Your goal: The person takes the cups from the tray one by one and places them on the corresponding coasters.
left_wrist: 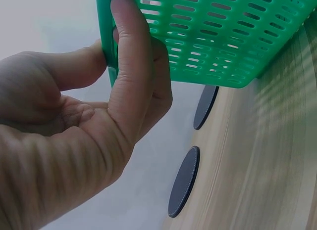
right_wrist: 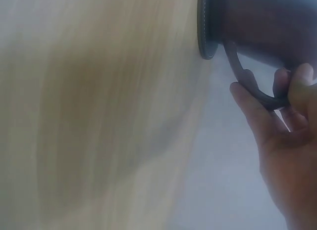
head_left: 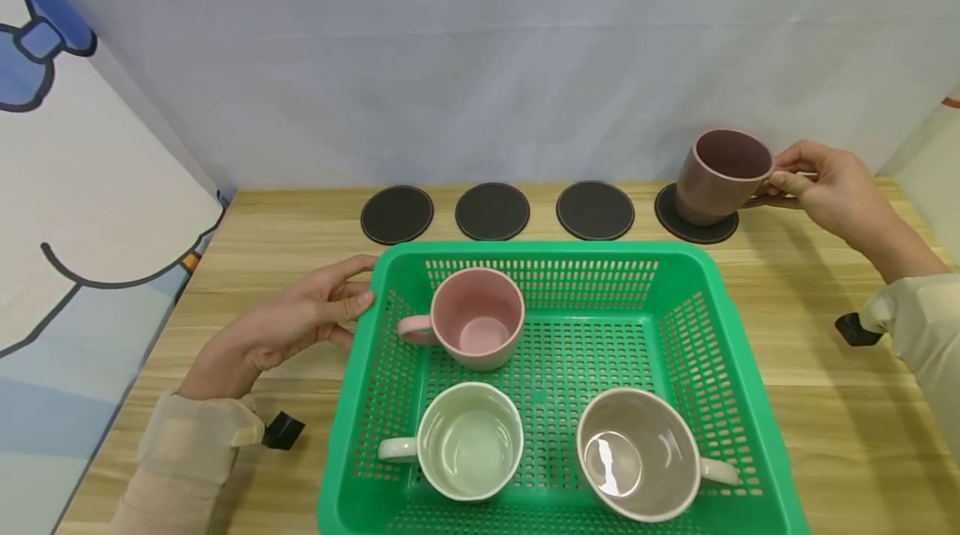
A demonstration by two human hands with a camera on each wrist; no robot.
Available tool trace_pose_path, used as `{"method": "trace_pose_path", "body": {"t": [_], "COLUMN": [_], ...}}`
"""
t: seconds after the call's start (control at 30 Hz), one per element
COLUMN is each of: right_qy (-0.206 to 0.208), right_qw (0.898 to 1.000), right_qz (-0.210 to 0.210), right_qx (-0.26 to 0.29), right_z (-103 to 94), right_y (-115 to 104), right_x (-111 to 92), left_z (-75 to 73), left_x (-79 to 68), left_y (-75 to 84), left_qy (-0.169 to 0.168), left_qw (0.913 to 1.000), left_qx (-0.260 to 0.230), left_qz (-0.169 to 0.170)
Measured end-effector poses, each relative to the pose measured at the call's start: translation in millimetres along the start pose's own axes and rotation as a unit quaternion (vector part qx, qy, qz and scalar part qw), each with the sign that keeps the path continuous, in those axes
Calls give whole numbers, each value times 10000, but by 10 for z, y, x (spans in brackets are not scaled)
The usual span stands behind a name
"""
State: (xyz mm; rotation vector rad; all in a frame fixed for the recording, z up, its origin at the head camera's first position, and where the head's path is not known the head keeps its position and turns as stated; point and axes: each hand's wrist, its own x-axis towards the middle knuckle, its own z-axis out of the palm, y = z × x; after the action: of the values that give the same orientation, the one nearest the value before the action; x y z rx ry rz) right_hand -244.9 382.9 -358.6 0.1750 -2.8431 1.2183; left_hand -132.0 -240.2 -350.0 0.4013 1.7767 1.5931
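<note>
My right hand (head_left: pixel 832 185) grips the handle of a dark mauve mug (head_left: pixel 712 189), which stands upright at the black round coaster (head_left: pixel 690 231) on the far right. In the right wrist view the fingers curl round the mug's handle (right_wrist: pixel 255 91), and the mug's base is at the coaster's (right_wrist: pixel 205 32) surface. My left hand (head_left: pixel 315 310) pinches the left rim of a green plastic basket (head_left: pixel 360 368), thumb on top and fingers beneath. Inside the basket are a pink mug (head_left: pixel 483 318), a pale green mug (head_left: pixel 471 442) and a beige-grey mug (head_left: pixel 637 456).
Three more black coasters, left (head_left: pixel 397 215), middle (head_left: pixel 492 212) and right (head_left: pixel 595 211), lie in a row along the table's back edge. Behind the wooden table (head_left: pixel 262 252) hangs a pale cloth (head_left: pixel 450 85). A cartoon-printed sheet (head_left: pixel 97 185) borders the left side.
</note>
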Motion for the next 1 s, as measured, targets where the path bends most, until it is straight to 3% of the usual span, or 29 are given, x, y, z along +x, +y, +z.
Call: {"method": "trace_pose_path", "body": {"t": [0.4,1.0], "right_qy": [99,-36], "right_qw": [9967,9973], "right_qz": [-74,-76], "right_qx": [796,727], "right_z": [6,2], "right_y": [-50,52], "right_x": [9,-44], "left_z": [7,13], "left_x": [19,51], "left_y": [16,16], "left_qy": [15,37], "left_qw": [10000,9999], "left_qx": [51,99], "left_qz": [-21,-81]}}
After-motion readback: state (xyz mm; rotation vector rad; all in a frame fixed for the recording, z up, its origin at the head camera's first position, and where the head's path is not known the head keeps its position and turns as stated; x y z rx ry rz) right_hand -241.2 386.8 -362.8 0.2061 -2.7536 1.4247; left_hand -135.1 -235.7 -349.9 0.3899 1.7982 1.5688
